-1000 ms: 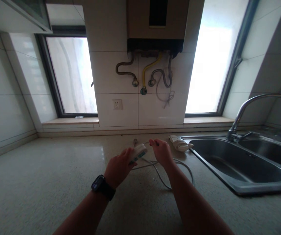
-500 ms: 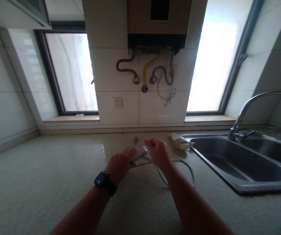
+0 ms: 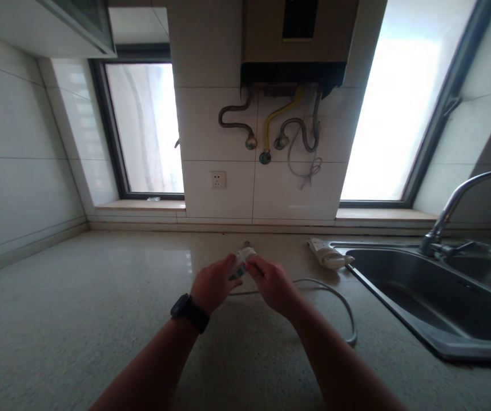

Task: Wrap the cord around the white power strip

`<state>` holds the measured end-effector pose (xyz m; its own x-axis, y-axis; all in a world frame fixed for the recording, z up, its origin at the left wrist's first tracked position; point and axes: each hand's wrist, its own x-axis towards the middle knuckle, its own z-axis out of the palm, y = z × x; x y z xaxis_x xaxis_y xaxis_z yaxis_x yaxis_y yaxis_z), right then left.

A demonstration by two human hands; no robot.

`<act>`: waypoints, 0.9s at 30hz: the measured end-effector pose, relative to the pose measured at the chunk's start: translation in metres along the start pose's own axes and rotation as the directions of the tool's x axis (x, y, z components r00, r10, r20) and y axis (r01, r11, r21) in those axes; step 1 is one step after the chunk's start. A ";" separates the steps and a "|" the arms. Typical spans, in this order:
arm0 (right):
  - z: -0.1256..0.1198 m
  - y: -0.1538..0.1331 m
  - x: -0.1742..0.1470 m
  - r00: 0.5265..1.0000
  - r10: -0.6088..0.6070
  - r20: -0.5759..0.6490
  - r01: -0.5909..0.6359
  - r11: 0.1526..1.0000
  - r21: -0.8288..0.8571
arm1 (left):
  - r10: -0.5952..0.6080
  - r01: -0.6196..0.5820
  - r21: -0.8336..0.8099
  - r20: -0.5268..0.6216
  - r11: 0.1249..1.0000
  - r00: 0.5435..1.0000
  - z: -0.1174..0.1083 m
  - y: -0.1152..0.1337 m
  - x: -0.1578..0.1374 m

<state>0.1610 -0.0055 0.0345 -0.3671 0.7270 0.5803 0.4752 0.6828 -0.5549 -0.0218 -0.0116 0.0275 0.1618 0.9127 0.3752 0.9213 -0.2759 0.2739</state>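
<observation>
Block: white, held up between the two hands over the desk [image 3: 121,314], well left of the sink; marked white block [image 3: 241,262], its face partly hidden by fingers.
Left hand [image 3: 214,285]: closed around the near-left end of the block; a slip could be caused by a loosened thumb, since the weight appears to be borne mainly here.
Right hand [image 3: 274,285]: fingers curled in at the block's right side; whether it is closed on the cord or only pressed to the edge cannot be told.
Cord [image 3: 354,331]: grey, slack; one run is seen below the hands, and a loop is spread right of them, passing behind the right forearm. A snag could be caused by that arm being drawn back across the loop; a kink, by too tight a bend at the block.
Bundle [image 3: 331,255]: pale, laid with its tapered end at the rim of the sink [image 3: 468,349]. If it were nudged by the loop, a tip into the basin is judged possible.
Watch [image 3: 189,311]: worn on the left wrist; cord could be caught on it, though none is seen touching.
</observation>
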 end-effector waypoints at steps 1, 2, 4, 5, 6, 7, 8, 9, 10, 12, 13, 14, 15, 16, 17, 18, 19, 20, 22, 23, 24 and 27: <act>-0.001 0.002 0.001 1.000 0.002 0.013 -0.002 1.000 0.024 | -0.014 0.014 -0.057 -0.004 0.998 1.000 -0.002 -0.001 0.000; -0.003 0.005 0.001 1.000 0.009 0.022 -0.011 0.998 0.056 | -0.025 0.024 -0.129 -0.007 0.991 1.000 -0.004 -0.001 0.001; -0.005 0.012 0.004 0.999 0.032 0.035 -0.036 0.990 0.138 | -0.027 0.023 -0.292 -0.011 0.956 1.000 -0.006 -0.002 0.002; -0.007 0.015 0.005 0.998 0.039 0.040 -0.046 0.983 0.180 | -0.019 0.012 -0.371 -0.014 0.929 1.000 -0.007 -0.002 0.003; -0.008 0.019 0.006 0.998 0.042 0.047 -0.051 0.975 0.216 | -0.011 0.001 -0.438 -0.020 0.899 1.000 -0.007 -0.002 0.003; -0.009 0.023 0.007 0.998 0.042 0.057 -0.055 0.968 0.246 | -0.005 -0.007 -0.492 -0.024 0.871 1.000 -0.006 -0.001 0.004; -0.011 0.026 0.008 0.997 0.040 0.066 -0.056 0.962 0.269 | -0.003 -0.012 -0.534 -0.027 0.845 1.000 -0.005 0.000 0.005; -0.012 0.028 0.009 0.997 0.038 0.074 -0.058 0.957 0.285 | -0.002 -0.017 -0.567 -0.033 0.824 0.999 -0.005 0.000 0.005; -0.014 0.029 0.009 0.996 0.038 0.083 -0.061 0.954 0.292 | -0.002 -0.023 -0.592 -0.042 0.806 0.999 -0.004 0.001 0.005; -0.016 0.028 0.008 0.994 0.042 0.100 -0.069 0.957 0.281 | -0.006 -0.035 -0.622 -0.063 0.783 0.998 -0.003 0.001 0.006; -0.017 0.025 0.008 0.993 0.044 0.108 -0.071 0.963 0.261 | -0.013 -0.036 -0.623 -0.074 0.781 0.997 -0.002 0.001 0.006; -0.017 0.022 0.007 0.992 0.044 0.114 -0.070 0.971 0.231 | -0.027 -0.030 -0.615 -0.083 0.788 0.996 -0.002 0.000 0.006; -0.017 0.018 0.006 0.992 0.039 0.121 -0.062 0.980 0.191 | -0.046 -0.018 -0.598 -0.091 0.801 0.995 -0.002 0.000 0.006; -0.016 0.014 0.004 0.991 0.030 0.129 -0.049 0.988 0.146 | -0.064 -0.004 -0.575 -0.097 0.818 0.993 -0.002 -0.001 0.006; -0.016 0.010 0.003 0.991 0.017 0.133 -0.030 0.994 0.101 | -0.080 0.010 -0.548 -0.104 0.837 0.991 -0.003 -0.002 0.007; -0.015 0.005 0.002 0.991 0.001 0.136 -0.009 0.998 0.058 | -0.092 0.021 -0.520 -0.111 0.854 0.989 -0.003 -0.003 0.007; -0.014 0.001 0.001 0.990 -0.015 0.140 0.012 1.000 0.021 | -0.099 0.028 -0.495 -0.119 0.869 0.988 -0.004 -0.004 0.007; -0.013 -0.002 0.000 0.989 -0.029 0.143 0.031 0.999 -0.011 | -0.105 0.034 -0.471 -0.125 0.881 0.987 -0.004 -0.005 0.007; -0.014 -0.005 0.000 0.988 -0.043 0.147 0.051 0.997 -0.056 | -0.112 0.045 -0.442 -0.127 0.896 0.986 -0.006 -0.006 0.007; -0.015 -0.005 0.000 0.988 -0.042 0.150 0.053 0.996 -0.073 | -0.108 0.044 -0.442 -0.121 0.896 0.987 -0.006 -0.007 0.008; -0.017 -0.004 0.001 0.988 -0.037 0.149 0.050 0.995 -0.085 | -0.097 0.036 -0.450 -0.113 0.892 0.989 -0.007 -0.007 0.008; -0.026 0.007 0.004 0.990 -0.011 0.138 0.021 0.997 -0.078 | -0.047 -0.006 -0.508 -0.090 0.861 0.995 -0.006 -0.007 0.008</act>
<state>0.1837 -0.0001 0.0488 -0.4786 0.7228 0.4986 0.5278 0.6906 -0.4945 -0.0288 -0.0043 0.0338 0.0861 0.8938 0.4402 0.6127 -0.3959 0.6840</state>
